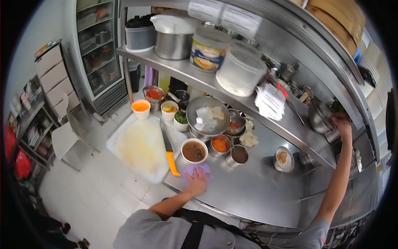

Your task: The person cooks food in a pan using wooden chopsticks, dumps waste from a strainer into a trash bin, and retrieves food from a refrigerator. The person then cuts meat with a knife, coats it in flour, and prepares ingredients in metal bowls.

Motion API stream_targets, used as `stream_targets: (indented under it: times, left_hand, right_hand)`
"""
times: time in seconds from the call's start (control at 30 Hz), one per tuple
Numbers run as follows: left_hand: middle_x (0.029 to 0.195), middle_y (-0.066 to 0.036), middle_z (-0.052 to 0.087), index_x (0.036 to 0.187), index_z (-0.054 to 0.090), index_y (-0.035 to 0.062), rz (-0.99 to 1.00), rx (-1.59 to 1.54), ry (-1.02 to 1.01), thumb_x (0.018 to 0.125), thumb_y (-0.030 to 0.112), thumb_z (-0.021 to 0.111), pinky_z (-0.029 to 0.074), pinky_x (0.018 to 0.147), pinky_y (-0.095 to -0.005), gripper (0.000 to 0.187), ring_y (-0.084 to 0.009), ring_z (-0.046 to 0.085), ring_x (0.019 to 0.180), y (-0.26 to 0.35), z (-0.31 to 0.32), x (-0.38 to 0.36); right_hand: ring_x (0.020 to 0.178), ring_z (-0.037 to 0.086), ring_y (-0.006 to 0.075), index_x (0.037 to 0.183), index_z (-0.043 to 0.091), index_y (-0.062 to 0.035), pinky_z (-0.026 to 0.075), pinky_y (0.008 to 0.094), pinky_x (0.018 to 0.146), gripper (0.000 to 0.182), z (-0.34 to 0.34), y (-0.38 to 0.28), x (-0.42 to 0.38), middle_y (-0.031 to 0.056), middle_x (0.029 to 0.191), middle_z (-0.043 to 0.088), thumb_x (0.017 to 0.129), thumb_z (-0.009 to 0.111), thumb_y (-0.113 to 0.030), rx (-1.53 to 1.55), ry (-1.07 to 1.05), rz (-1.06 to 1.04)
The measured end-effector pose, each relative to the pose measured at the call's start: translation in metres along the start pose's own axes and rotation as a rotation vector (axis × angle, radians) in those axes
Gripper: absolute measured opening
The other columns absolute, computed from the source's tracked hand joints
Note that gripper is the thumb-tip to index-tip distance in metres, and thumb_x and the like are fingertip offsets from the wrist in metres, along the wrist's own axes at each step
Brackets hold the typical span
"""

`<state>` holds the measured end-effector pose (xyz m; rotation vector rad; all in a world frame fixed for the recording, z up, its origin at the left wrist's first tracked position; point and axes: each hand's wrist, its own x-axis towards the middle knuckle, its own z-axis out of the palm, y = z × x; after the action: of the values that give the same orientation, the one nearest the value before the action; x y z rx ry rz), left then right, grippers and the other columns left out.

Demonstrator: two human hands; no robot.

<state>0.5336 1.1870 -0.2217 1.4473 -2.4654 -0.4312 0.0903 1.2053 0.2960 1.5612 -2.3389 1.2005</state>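
Observation:
My left hand (197, 183) presses down on a purple cloth (203, 169) at the counter's front edge, fingers spread. Just beyond it stands a white tub of brown soup (194, 151). To its left an orange-handled knife (171, 159) lies by a white cutting board (141, 145). My right arm reaches up to the shelf at the right, where my right hand (341, 124) is at the rim of a metal bowl (319, 116); its fingers are curled, and their hold is partly hidden. A bowl with white and tan contents (283, 159) sits on the counter.
A large metal bowl (207, 116), cups of carrot (220, 144) and sauce (238, 156) stand behind the soup. The steel shelf (199, 76) overhangs the counter, holding a pot (174, 43) and plastic tubs (241, 70). A chair (66, 133) stands at the left.

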Motion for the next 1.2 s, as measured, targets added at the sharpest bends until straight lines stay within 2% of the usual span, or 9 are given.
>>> stream_targets:
  times: [0.2,0.33,0.4,0.5,0.6,0.7,0.87,0.93,1.2]
  left_hand:
    - [0.132,-0.026,0.033,0.112,0.055,0.0087,0.175,-0.147,-0.137,0.085,0.028,0.048,0.018,0.084,-0.0791,0.034,-0.0490,0.030,0.121,-0.049,-0.018,0.005]
    - [0.133,-0.026,0.031,0.116,0.052,0.0091,0.239,-0.228,-0.319,0.086,0.027,0.047,0.019,0.086,-0.0772,0.035,-0.0486,0.028,0.122,-0.047,-0.027,0.009]
    - [0.137,-0.026,0.025,0.127,0.042,0.0121,0.177,-0.028,-0.175,0.083,0.025,0.052,0.015,0.089,-0.0764,0.048,-0.0503,0.019,0.127,-0.048,-0.018,0.007]
    - [0.141,-0.026,0.018,0.137,0.029,0.0125,0.154,-0.026,-0.441,0.077,0.019,0.057,0.014,0.094,-0.0737,0.067,-0.0525,0.009,0.131,-0.029,-0.084,-0.005]
    - [0.142,-0.025,0.014,0.140,0.022,0.0097,0.387,-0.216,-0.269,0.072,0.015,0.062,0.011,0.096,-0.0729,0.079,-0.0538,0.002,0.131,-0.004,-0.096,-0.020]
    - [0.133,-0.025,0.034,0.133,0.034,0.0037,0.758,-0.762,-0.205,0.075,0.010,0.062,0.028,0.101,-0.0545,0.065,-0.0428,0.032,0.126,0.073,-0.114,-0.040]
    - [0.110,-0.016,0.057,0.112,0.052,-0.0007,0.851,-1.213,-0.753,0.083,0.010,0.060,0.053,0.073,-0.0366,0.032,-0.0275,0.061,0.093,0.220,-0.156,-0.127]
    - [0.086,-0.010,0.063,0.098,0.054,-0.0019,0.433,-1.529,-1.332,0.084,0.005,0.055,0.056,0.059,-0.0309,0.016,-0.0196,0.065,0.074,0.264,-0.168,-0.179]
    - [0.062,-0.013,0.057,0.065,0.048,-0.0007,0.416,-0.896,-1.634,0.076,-0.002,0.054,0.053,0.039,-0.0310,0.013,-0.0202,0.059,0.047,0.354,-0.014,-0.380]
  right_hand:
    - [0.070,0.061,0.0206,0.089,0.067,-0.0004,0.048,0.0324,0.069,0.018,0.030,-0.013,-0.021,0.0113,0.079,0.067,0.075,0.064,-0.011,-0.400,0.507,-0.217]
    - [0.062,0.056,0.0192,0.084,0.062,-0.0004,0.045,0.0324,0.061,0.023,0.046,-0.072,-0.081,0.0096,0.070,0.061,0.075,0.070,-0.020,-0.407,0.625,-0.182]
    - [0.062,0.056,0.0201,0.080,0.059,-0.0023,0.045,0.0311,0.058,0.025,0.039,-0.075,-0.109,0.0093,0.071,0.056,0.070,0.075,-0.018,-0.377,0.732,-0.334]
    - [0.058,0.057,0.0130,0.078,0.058,-0.0006,0.047,0.0249,0.053,0.022,0.025,-0.088,-0.165,0.0069,0.072,0.057,0.065,0.075,-0.003,-0.306,0.785,-0.381]
    - [0.058,0.058,0.0157,0.077,0.058,-0.0004,0.047,0.0254,0.052,0.022,0.006,-0.092,-0.236,0.0084,0.073,0.057,0.062,0.073,-0.001,-0.318,0.758,-0.428]
    - [0.058,0.058,0.0175,0.076,0.057,-0.0014,0.046,0.0272,0.053,0.024,-0.011,-0.093,-0.338,0.0092,0.076,0.058,0.058,0.073,0.000,-0.366,0.700,-0.380]
    - [0.066,0.059,0.0239,0.078,0.061,-0.0026,0.049,0.0325,0.061,0.025,-0.016,-0.089,-0.567,0.0113,0.086,0.061,0.057,0.074,-0.004,-0.440,0.632,-0.120]
    - [0.069,0.059,0.0251,0.078,0.061,-0.0027,0.048,0.0323,0.060,0.026,-0.013,-0.083,-0.664,0.0123,0.086,0.061,0.057,0.075,-0.004,-0.474,0.647,-0.028]
    - [0.078,0.062,0.0230,0.093,0.062,-0.0031,0.051,0.0333,0.067,0.035,-0.033,-0.085,-0.905,0.0142,0.107,0.057,0.060,0.073,0.001,-0.381,0.829,0.642]
